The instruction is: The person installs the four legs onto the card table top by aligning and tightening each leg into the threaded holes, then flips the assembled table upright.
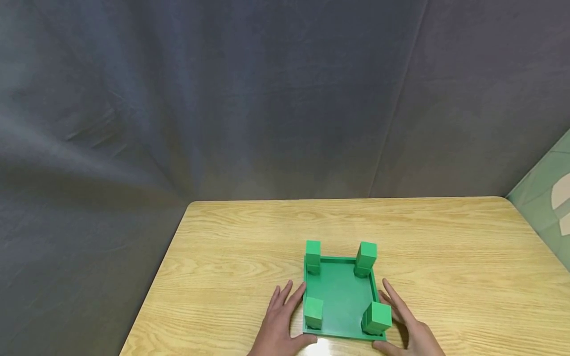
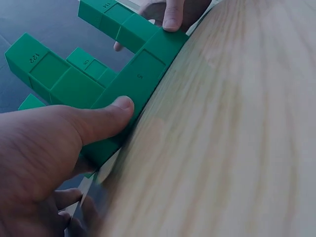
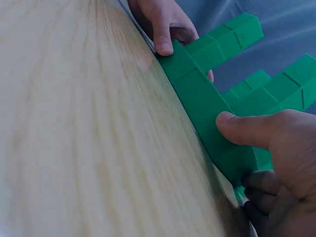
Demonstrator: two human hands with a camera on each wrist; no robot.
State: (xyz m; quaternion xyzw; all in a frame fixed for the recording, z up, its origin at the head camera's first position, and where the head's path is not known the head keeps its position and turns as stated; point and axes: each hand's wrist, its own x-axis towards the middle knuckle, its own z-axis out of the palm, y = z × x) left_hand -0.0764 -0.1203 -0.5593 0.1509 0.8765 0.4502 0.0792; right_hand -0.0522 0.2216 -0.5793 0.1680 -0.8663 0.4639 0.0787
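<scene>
A shallow green square tray lies on the table with an upright block post at each corner. Stacked green blocks with small printed marks make up the front left post and front right post. At the tray's near left corner my left hand holds it, the thumb on the front wall and the fingers spread along the left side. My right hand grips the near right corner likewise, thumb on the front wall. Part of its fingers is hidden behind the front right post in the head view.
The light wood-grain table extends to both sides of the tray and behind it. A dark grey curtain hangs beyond the far edge and on the left. A pale green patterned surface shows at the right.
</scene>
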